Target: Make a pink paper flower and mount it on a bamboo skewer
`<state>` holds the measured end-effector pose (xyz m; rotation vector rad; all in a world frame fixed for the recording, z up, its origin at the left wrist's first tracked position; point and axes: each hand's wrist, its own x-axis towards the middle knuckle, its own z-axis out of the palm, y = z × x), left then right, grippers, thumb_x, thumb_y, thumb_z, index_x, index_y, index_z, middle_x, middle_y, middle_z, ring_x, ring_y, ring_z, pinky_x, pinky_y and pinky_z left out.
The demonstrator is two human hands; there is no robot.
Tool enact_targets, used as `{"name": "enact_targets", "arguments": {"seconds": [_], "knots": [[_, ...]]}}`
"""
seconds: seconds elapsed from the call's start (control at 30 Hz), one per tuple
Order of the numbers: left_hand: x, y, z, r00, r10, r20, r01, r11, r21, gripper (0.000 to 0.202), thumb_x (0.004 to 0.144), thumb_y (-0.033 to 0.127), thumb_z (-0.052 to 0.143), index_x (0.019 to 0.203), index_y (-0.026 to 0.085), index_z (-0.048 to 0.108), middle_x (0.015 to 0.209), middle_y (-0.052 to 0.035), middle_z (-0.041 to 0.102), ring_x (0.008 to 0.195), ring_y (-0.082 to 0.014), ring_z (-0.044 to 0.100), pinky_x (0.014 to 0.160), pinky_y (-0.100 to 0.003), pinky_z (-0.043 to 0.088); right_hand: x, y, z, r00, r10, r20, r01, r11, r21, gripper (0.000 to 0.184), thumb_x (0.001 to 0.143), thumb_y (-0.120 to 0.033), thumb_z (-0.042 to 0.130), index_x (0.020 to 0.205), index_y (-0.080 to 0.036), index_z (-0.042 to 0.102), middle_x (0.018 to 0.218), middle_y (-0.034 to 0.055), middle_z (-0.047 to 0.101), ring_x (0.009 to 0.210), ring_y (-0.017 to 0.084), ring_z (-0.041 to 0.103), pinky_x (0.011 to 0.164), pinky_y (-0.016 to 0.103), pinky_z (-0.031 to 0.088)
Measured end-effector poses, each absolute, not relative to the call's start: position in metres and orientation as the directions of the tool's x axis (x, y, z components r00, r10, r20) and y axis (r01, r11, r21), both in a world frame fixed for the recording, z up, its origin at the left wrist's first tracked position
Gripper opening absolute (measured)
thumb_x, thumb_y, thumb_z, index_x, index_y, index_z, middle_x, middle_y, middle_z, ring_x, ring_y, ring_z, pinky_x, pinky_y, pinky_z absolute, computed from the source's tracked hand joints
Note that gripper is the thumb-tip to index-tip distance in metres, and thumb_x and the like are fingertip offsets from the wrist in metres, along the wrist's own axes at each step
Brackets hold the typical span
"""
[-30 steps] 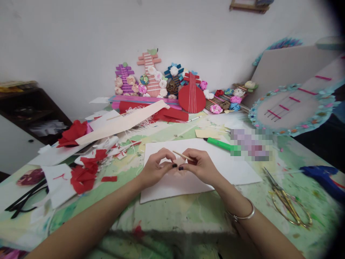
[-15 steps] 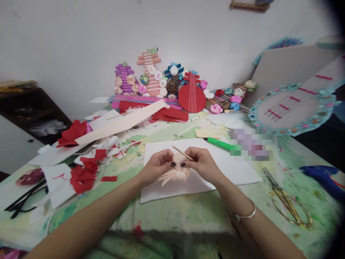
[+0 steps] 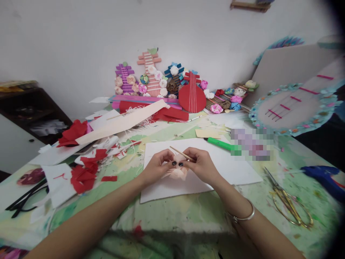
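Observation:
A small pale peach crepe-paper flower (image 3: pixel 177 173) is pinched between both hands above a white sheet (image 3: pixel 231 172). My left hand (image 3: pixel 157 166) closes thumb and fingers on its left side, with loose petal strips showing below. My right hand (image 3: pixel 201 164) grips the flower's right side with the thumb. A thin wooden stick (image 3: pixel 179 151) also lies in the right hand's fingers, its free end pointing up and left over the flower. The thumbs, with dark nails, nearly meet. Part of the flower is hidden by the fingers.
Gold-handled scissors (image 3: pixel 287 201), a blue glue gun (image 3: pixel 323 176) and a green cutter (image 3: pixel 221 144) lie to the right. Red paper scraps (image 3: pixel 83 178) and black glasses (image 3: pixel 29 199) are at left. Decorated paper lutes, one red (image 3: pixel 192 95), stand against the wall.
My right thumb has shifted slightly left, closer to the left thumb. The stick's free end has moved a little left, and the flower's lower petals are bunched closer together.

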<state>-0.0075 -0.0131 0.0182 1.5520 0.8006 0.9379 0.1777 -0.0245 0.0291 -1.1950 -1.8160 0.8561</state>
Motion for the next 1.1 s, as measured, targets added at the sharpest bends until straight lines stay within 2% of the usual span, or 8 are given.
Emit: {"name": "enact_targets", "arguments": {"seconds": [0.1,0.23,0.4,0.57,0.73,0.8,0.9,1.1], "knots": [[-0.007,-0.013,0.018,0.471,0.871,0.135,0.003,-0.155,0.988,0.029,0.073,0.035,0.070,0.083,0.012,0.056,0.077,-0.0026,0.060,0.070,-0.0120,0.056,0.066,-0.024,0.043,0.176,-0.025,0.029,-0.247,0.930,0.271,0.419,0.354,-0.836,0.004,0.072,-0.019,0.062,0.074,-0.017,0.060,0.060,-0.0040,0.055,0.056,0.009,0.046,0.053,0.020,0.033],[-0.007,-0.013,0.019,0.446,0.889,0.105,0.011,-0.123,0.992,0.029,0.070,0.033,0.073,0.080,0.011,0.058,0.075,-0.0030,0.062,0.069,-0.0120,0.057,0.066,-0.024,0.043,0.177,-0.025,0.029,-0.243,0.926,0.289,0.448,0.372,-0.813,0.005,0.071,-0.018,0.062,0.075,-0.017,0.060,0.060,-0.0041,0.057,0.055,0.009,0.047,0.052,0.019,0.033],[-0.007,-0.015,0.024,0.430,0.896,0.108,0.001,-0.121,0.993,0.030,0.071,0.036,0.072,0.081,0.011,0.058,0.075,-0.0042,0.063,0.068,-0.0125,0.059,0.062,-0.023,0.045,0.177,-0.026,0.030,-0.247,0.913,0.325,0.512,0.407,-0.756,0.004,0.074,-0.019,0.062,0.077,-0.019,0.060,0.060,-0.0034,0.062,0.053,0.009,0.049,0.053,0.020,0.033],[-0.007,-0.016,0.024,0.370,0.921,0.120,0.099,-0.167,0.981,0.029,0.072,0.039,0.069,0.078,0.011,0.062,0.069,-0.0029,0.062,0.060,-0.0109,0.057,0.054,-0.020,0.044,0.174,-0.028,0.029,-0.351,0.877,0.329,0.532,0.476,-0.700,0.004,0.079,-0.022,0.060,0.082,-0.021,0.057,0.061,-0.0040,0.065,0.051,0.009,0.052,0.056,0.020,0.035],[-0.008,-0.016,0.024,0.350,0.929,0.122,0.078,-0.158,0.984,0.030,0.073,0.038,0.068,0.083,0.010,0.068,0.080,-0.0081,0.066,0.063,-0.0121,0.058,0.052,-0.021,0.046,0.179,-0.028,0.034,-0.377,0.846,0.376,0.637,0.532,-0.558,0.014,0.086,-0.031,0.053,0.092,-0.021,0.062,0.080,0.0013,0.070,0.060,0.012,0.057,0.059,0.022,0.035],[-0.008,-0.017,0.026,0.344,0.937,0.061,0.054,-0.085,0.995,0.030,0.071,0.037,0.070,0.084,0.010,0.069,0.075,-0.0065,0.066,0.058,-0.0110,0.057,0.049,-0.020,0.045,0.183,-0.027,0.036,-0.405,0.823,0.398,0.664,0.565,-0.491,0.020,0.090,-0.028,0.046,0.096,-0.022,0.064,0.084,0.0030,0.070,0.070,0.014,0.061,0.063,0.023,0.036],[-0.008,-0.019,0.029,0.337,0.941,-0.011,0.044,-0.004,0.999,0.027,0.067,0.034,0.072,0.080,0.011,0.069,0.064,-0.0027,0.064,0.049,-0.0088,0.052,0.045,-0.019,0.042,0.186,-0.026,0.036,-0.441,0.798,0.411,0.690,0.594,-0.413,0.022,0.089,-0.022,0.046,0.095,-0.022,0.068,0.080,0.0041,0.070,0.077,0.016,0.062,0.067,0.024,0.037],[-0.007,-0.019,0.028,0.346,0.937,0.039,0.086,-0.073,0.994,0.022,0.069,0.032,0.071,0.078,0.012,0.070,0.062,-0.0024,0.064,0.050,-0.0092,0.051,0.044,-0.018,0.038,0.186,-0.025,0.031,-0.444,0.787,0.429,0.695,0.604,-0.390,0.023,0.086,-0.016,0.048,0.090,-0.020,0.070,0.078,0.0054,0.070,0.076,0.016,0.062,0.069,0.025,0.040]]}}
